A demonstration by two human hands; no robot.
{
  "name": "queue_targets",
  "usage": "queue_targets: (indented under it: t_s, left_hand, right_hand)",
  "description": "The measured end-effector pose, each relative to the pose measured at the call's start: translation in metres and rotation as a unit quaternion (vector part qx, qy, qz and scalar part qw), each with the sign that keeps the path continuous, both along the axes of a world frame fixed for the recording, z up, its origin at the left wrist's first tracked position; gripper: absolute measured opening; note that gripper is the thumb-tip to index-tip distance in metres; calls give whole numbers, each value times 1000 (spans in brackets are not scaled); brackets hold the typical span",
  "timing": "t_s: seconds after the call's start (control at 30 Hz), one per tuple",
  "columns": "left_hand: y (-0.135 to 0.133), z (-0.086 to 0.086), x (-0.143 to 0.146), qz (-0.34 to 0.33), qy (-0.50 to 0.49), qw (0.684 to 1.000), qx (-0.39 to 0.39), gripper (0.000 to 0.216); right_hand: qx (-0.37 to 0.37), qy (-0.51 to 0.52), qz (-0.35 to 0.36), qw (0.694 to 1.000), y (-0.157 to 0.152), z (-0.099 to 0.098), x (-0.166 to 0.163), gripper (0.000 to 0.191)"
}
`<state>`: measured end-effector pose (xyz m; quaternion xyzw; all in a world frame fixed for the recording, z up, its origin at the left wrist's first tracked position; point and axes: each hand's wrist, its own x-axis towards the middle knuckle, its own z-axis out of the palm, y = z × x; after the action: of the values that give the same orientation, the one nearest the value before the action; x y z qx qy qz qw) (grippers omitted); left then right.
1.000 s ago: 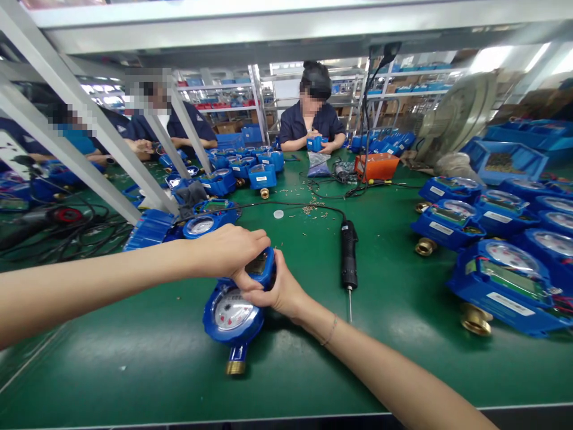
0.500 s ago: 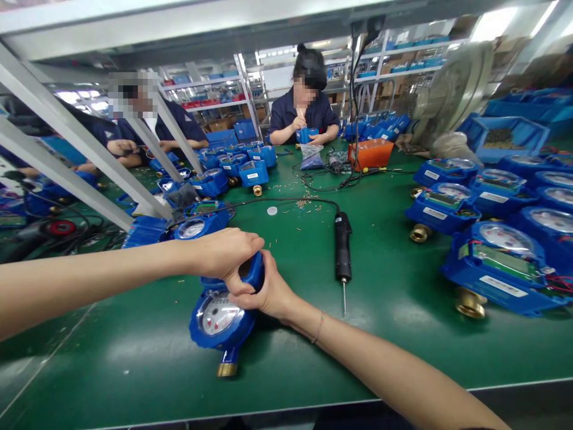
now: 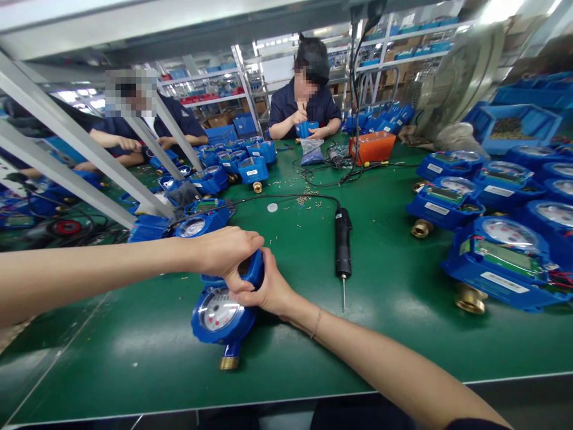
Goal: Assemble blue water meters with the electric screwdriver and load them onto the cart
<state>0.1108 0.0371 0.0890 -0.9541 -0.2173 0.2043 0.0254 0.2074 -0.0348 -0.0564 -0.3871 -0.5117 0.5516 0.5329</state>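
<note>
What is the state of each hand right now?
Left hand: closed over the top of the blue water meter.
Right hand: closed on the same meter, gripping its right side.

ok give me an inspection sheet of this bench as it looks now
surface: green mat, loose small screws strewn mid-bench
job's things: blue water meter lying flat, dial up, brass end toward the wearer
clutter: more blue meters at right, orange box
grip: left hand on top of the meter's box end, right hand clasping its side
cables: electric screwdriver lying on the mat, black cord trailing away
surroundings: co-workers seated opposite, shelving behind
</note>
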Motion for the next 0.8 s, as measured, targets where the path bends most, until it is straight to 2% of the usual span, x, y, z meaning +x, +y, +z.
queue_targets:
  t_s: [0.13, 0.3, 0.43, 0.6, 0.8]
  left_hand:
    - [-1, 0, -6, 8, 2, 1000, 2, 47]
    - [-15, 1, -19, 77, -3, 996, 37, 58]
    - [-25, 0, -21, 123, 20, 990, 65, 62]
    - [-31, 3, -15, 164, 44, 983, 68, 64]
    - [-38, 3, -20, 186, 16, 981, 59, 67]
  right_hand:
    - [7, -7, -1, 1000, 0, -1, 1, 91]
    - [-15, -10, -15, 1000, -5, 2, 1, 96]
    - [-35, 5, 3, 999, -9, 5, 0, 99]
    - [-32, 0, 17, 999, -9, 5, 2, 98]
    - [-18, -18, 22, 999, -15, 6, 2, 101]
